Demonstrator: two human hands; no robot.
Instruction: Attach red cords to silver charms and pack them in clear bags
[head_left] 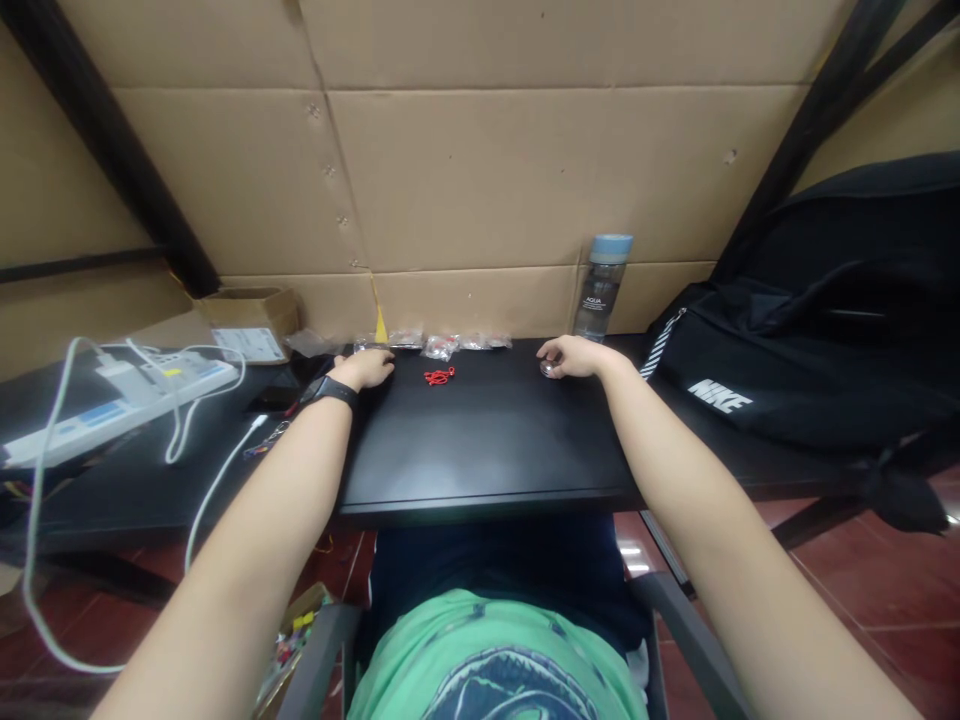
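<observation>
My left hand (366,368), with a dark watch (337,390) on its wrist, lies on the black table (480,450) with its fingers stretched out and holding nothing. Just beyond it are small clear plastic packets (441,346) in a row. Between my two hands lies a loosely tangled red cord (439,376). On the right, my right hand (574,355) curls its fingers round a small, round, shiny thing (550,369) at the tabletop. My fingers partly cover it, and its kind is unclear.
A water bottle (601,290) with a blue lid stands behind my right hand. The black bag (795,350) takes up the right end. To the left are a power strip (127,405), white cables, a dark phone (271,400) and a small cardboard box (251,320). Cardboard (480,180) lines the back.
</observation>
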